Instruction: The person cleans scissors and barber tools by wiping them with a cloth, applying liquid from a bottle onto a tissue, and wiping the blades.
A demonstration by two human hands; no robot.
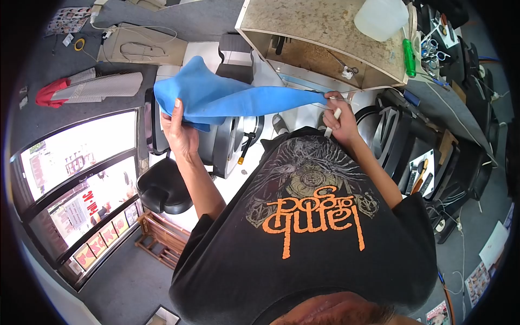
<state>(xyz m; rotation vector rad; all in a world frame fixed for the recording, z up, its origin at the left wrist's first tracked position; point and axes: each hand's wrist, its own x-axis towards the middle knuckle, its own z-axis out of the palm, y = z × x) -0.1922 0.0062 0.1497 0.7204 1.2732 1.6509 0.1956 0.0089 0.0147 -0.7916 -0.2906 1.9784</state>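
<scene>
A blue cloth [216, 97] stretches in front of me, bunched wide on the left and drawn into a narrow end on the right. My left hand [181, 130] is closed on its wide part, thumb on top and the other fingers hidden beneath. At the narrow tip, my right hand [341, 119] pinches the cloth with its fingers curled. A thin white stick-like thing [332, 123] also sits in that hand; what it is I cannot make out.
A wooden cabinet [319, 24] with an open shelf stands ahead, bearing a white plastic tub [381, 20]. Near its right corner are a green-handled tool [408, 58] and several scissors [431, 50]. Black chairs flank me, one seat [164, 184] at the left beside a wooden rack [160, 235].
</scene>
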